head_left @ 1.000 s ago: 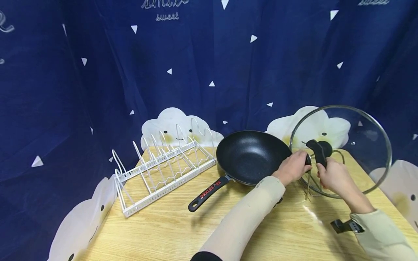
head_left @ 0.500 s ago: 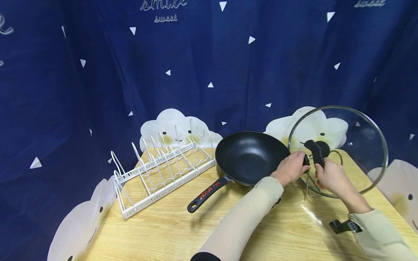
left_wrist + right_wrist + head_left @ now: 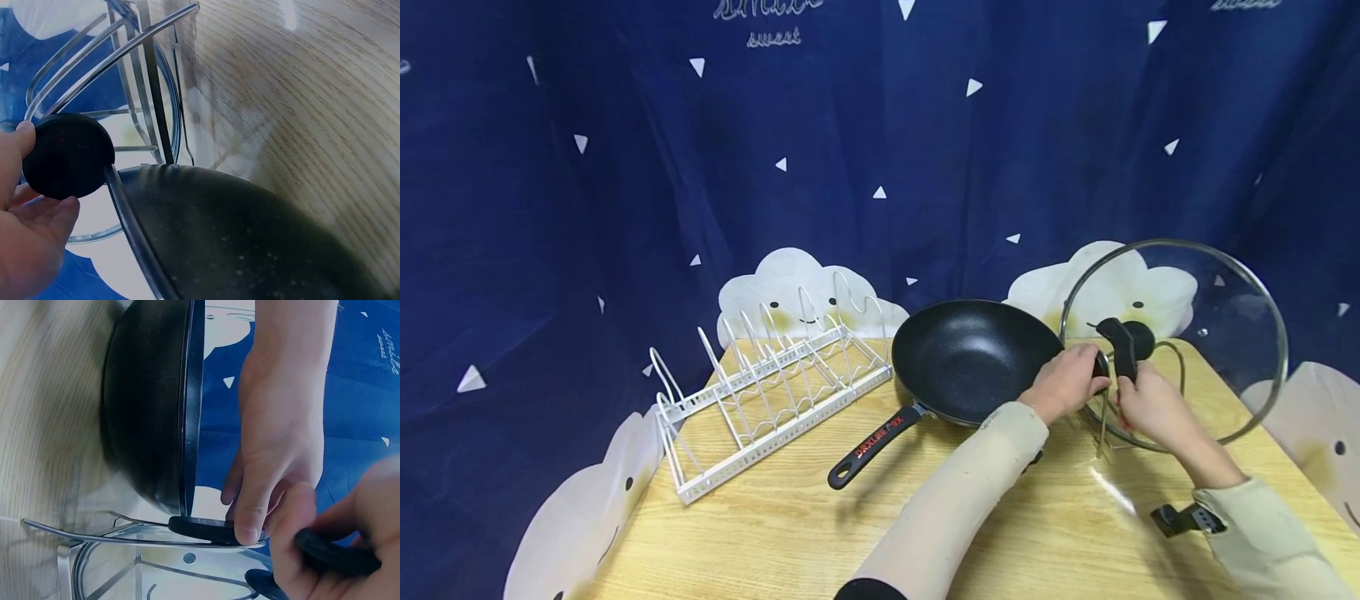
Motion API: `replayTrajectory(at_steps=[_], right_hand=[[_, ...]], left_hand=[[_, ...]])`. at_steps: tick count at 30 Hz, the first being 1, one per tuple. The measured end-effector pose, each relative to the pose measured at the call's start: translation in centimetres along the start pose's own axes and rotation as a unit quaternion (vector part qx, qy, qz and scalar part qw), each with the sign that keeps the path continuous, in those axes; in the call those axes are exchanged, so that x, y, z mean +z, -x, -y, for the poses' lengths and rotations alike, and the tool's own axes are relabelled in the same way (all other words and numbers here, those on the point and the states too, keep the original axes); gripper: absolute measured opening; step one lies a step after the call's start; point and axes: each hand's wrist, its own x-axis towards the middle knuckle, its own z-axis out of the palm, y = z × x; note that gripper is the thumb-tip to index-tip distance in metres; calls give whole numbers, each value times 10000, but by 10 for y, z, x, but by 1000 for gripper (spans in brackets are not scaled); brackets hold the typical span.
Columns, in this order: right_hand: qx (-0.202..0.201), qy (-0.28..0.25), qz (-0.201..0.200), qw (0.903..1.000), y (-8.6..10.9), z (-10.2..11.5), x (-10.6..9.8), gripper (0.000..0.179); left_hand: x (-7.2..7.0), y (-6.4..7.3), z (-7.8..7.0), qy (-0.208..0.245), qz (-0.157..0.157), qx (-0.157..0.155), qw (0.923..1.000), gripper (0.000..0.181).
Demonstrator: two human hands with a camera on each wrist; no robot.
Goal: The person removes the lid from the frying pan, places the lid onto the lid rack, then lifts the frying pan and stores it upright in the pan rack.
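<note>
A black wok (image 3: pixel 973 358) rests on the wooden table, its long handle (image 3: pixel 874 446) towards the near left. My left hand (image 3: pixel 1063 385) pinches a round black disc (image 3: pixel 69 156) beside the wok's right rim; I cannot tell what it belongs to. A clear glass lid (image 3: pixel 1228 350) with a metal rim stands nearly upright to the right, by a metal wire stand (image 3: pixel 150 81). My right hand (image 3: pixel 1156 408) grips a bent black handle (image 3: pixel 1122 346) in front of the lid's black knob (image 3: pixel 1141 337). Fingers partly hide how handle and knob join.
A white wire rack (image 3: pixel 775 400) with several upright loops stands left of the wok. A dark blue curtain (image 3: pixel 850 133) with white triangles and clouds hangs behind. Bare wood (image 3: pixel 760 533) shows at the front of the table (image 3: pixel 700 558).
The whole head view has shifted slightly. Both hands keep their grips, and the wok, lid and rack stay in place.
</note>
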Motion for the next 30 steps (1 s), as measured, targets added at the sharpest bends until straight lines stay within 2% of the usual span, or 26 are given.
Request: replayTrajectory(at_steps=[9, 17, 21, 30], right_hand=[[250, -196, 180, 9993, -5, 7, -1, 23], [197, -493, 269, 9982, -7, 10, -1, 27], [278, -736, 381, 9962, -8, 10, -1, 29], [422, -879, 491, 9940, -9, 10, -1, 32]], left_hand=[[-3, -1, 1, 89, 85, -12, 9999, 34], [-2, 0, 0, 70, 85, -36, 9999, 33], [-3, 0, 0, 42, 84, 5, 10000, 33], [-2, -1, 0, 22, 107, -36, 9999, 32]])
